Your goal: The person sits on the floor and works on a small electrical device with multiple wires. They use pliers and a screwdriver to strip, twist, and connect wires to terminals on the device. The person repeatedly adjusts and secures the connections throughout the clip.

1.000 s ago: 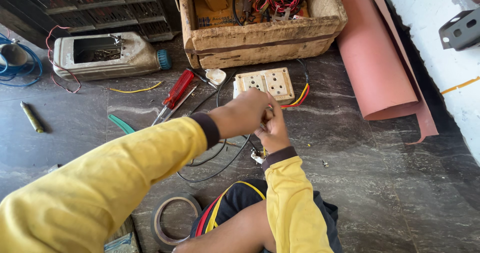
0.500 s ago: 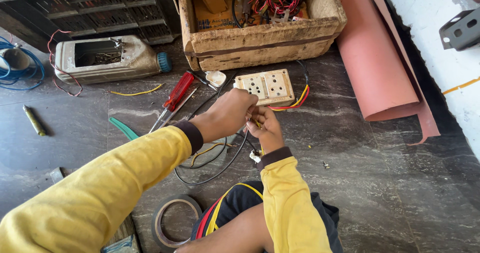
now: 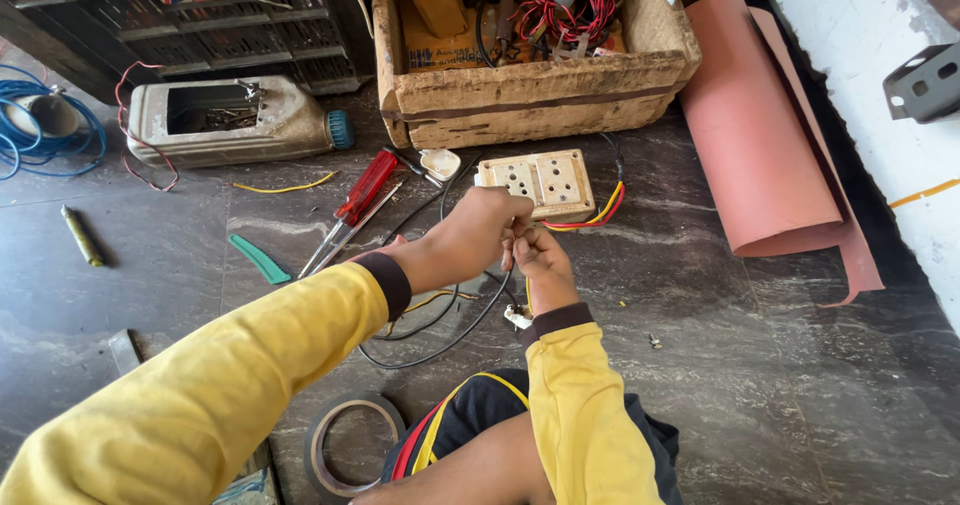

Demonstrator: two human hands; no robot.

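A dark stone floor fills the view, seen from above by a person in yellow sleeves sitting on it. At the top stands a worn wooden box filled with tangled red and black wires. To its right lies a roll of reddish-pink sheet. To the left of the box, a cut-open plastic can lies on its side, and a coil of blue cable sits at the far left edge.

Just in front of the box is a cream socket board, with red and yellow wires running out from under it. The left hand and right hand meet just below the board, touching each other. Both are curled closed, their grip pinched on something small between the fingertips; what it is cannot be made out. Thin black wires loop on the floor beneath the hands.

Left of the hands lie a red-handled screwdriver and a green plastic piece. A tape ring sits near the knee.
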